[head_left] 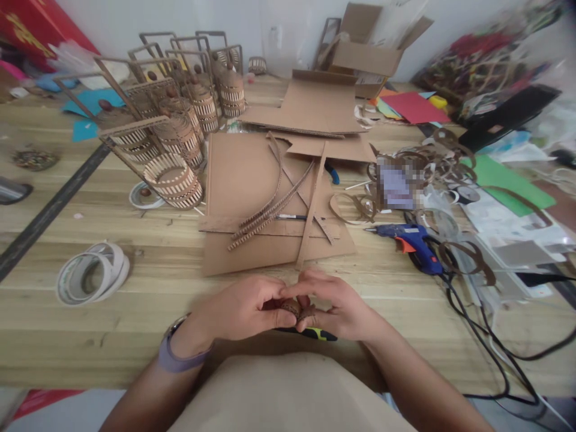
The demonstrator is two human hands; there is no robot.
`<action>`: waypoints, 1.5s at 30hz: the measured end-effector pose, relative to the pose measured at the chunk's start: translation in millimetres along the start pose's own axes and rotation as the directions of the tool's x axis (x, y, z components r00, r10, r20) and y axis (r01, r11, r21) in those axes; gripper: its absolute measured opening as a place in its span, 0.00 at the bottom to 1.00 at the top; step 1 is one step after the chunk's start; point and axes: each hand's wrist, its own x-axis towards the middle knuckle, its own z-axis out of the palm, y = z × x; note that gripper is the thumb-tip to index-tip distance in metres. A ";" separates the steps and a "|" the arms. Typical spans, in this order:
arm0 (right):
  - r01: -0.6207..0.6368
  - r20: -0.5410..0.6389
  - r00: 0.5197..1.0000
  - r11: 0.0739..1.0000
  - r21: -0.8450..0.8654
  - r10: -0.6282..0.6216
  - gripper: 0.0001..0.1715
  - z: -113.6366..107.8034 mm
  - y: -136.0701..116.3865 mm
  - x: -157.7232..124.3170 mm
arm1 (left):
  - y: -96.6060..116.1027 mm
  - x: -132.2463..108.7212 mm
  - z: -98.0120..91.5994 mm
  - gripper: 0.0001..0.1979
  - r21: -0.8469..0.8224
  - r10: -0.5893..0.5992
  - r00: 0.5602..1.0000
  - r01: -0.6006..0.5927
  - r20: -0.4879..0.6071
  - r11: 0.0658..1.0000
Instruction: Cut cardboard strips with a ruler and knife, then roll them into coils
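Observation:
My left hand [252,305] and my right hand [330,303] meet at the table's front edge, fingers closed around a small coil of corrugated cardboard [291,307]. Both thumbs press on its near side, and fingers cover much of it. Just below the hands lies a black and yellow tool handle [320,333], partly hidden. Beyond them, corrugated cardboard strips [265,216] rest on a flat cardboard sheet [238,174], with a smooth strip [312,207] across it.
A blue glue gun [418,243] with cables lies at right. Tape rolls [92,273] sit at left. Several cardboard lanterns with handles [173,180] stand at back left. A cardboard box [366,57] stands at the back, and coloured paper [513,183] is at right.

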 end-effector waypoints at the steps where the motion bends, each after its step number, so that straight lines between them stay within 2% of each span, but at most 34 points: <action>1: -0.007 0.019 1.000 1.000 0.003 0.007 0.18 0.1 0.0 -0.2 | -1.3 -0.2 0.5 0.12 -0.008 -0.019 1.000 0.019 -0.009 1.000; 3: -0.032 0.013 0.999 0.999 0.026 0.032 0.18 0.2 0.5 -1.1 | -5.0 0.3 3.1 0.15 -0.081 -0.081 0.996 0.078 -0.037 0.994; 6: -0.113 -0.079 0.990 0.991 0.076 0.119 0.19 1.6 2.5 -2.8 | -10.6 3.9 11.0 0.22 -0.312 -0.138 0.988 0.108 -0.075 0.944; 8: -0.195 -0.195 0.955 0.968 0.156 0.224 0.20 4.5 4.7 -3.8 | -12.5 7.2 17.5 0.24 -0.426 -0.161 0.965 0.059 -0.207 0.903; 9: -0.241 -0.252 0.922 0.946 0.216 0.292 0.21 6.5 6.0 -4.1 | -12.7 8.8 20.6 0.25 -0.450 -0.167 0.942 0.020 -0.290 0.893; 12: -0.330 -0.296 0.824 0.834 0.442 0.483 0.23 14.4 9.3 -4.4 | -11.0 12.0 28.3 0.28 -0.411 -0.148 0.873 -0.064 -0.465 0.910; 14: -0.331 -0.259 0.800 0.758 0.561 0.541 0.23 19.4 10.0 -4.0 | -9.7 12.9 31.5 0.25 -0.333 -0.135 0.844 -0.054 -0.519 0.941; 16: -0.304 -0.255 0.794 0.723 0.620 0.552 0.21 22.9 9.3 -3.1 | -9.2 13.7 33.3 0.22 -0.271 -0.120 0.811 -0.049 -0.573 0.961; 21: -0.285 -0.276 0.781 0.712 0.642 0.561 0.15 24.7 6.0 -0.7 | -10.5 16.1 33.6 0.19 -0.283 -0.105 0.763 -0.106 -0.638 0.953; 29: -0.285 -0.258 0.751 0.650 0.704 0.608 0.14 28.0 6.0 -0.7 | -6.1 17.3 35.5 0.18 -0.394 -0.189 0.770 -0.087 -0.610 0.915; 31: -0.276 -0.233 0.742 0.604 0.747 0.628 0.13 28.0 4.3 0.0 | -5.4 16.6 36.2 0.17 -0.340 -0.160 0.760 -0.085 -0.630 0.937; 33: -0.259 -0.181 0.745 0.529 0.808 0.642 0.12 27.8 2.0 0.9 | -5.8 15.4 35.9 0.16 -0.212 -0.078 0.735 -0.091 -0.673 0.973; 35: -0.246 -0.108 0.756 0.433 0.867 0.646 0.12 27.6 -0.5 2.1 | -7.3 14.0 34.4 0.14 -0.031 0.064 0.698 -0.123 -0.713 0.992; 37: -0.246 -0.037 0.763 0.343 0.906 0.645 0.12 27.4 -2.7 3.4 | -9.2 12.5 31.8 0.12 0.145 0.221 0.679 -0.168 -0.700 0.975; 39: -0.252 0.013 0.764 0.280 0.926 0.645 0.12 26.9 -4.7 4.7 | -10.6 10.6 28.6 0.11 0.274 0.346 0.677 -0.216 -0.650 0.937; 41: -0.255 0.045 0.767 0.239 0.937 0.640 0.13 25.5 -6.4 5.8 | -10.9 8.5 24.9 0.11 0.356 0.415 0.684 -0.236 -0.600 0.904; 45: -0.272 0.054 0.755 0.238 0.932 0.653 0.14 19.0 -8.7 6.1 | -8.3 4.0 17.4 0.09 0.384 0.389 0.723 -0.183 -0.572 0.905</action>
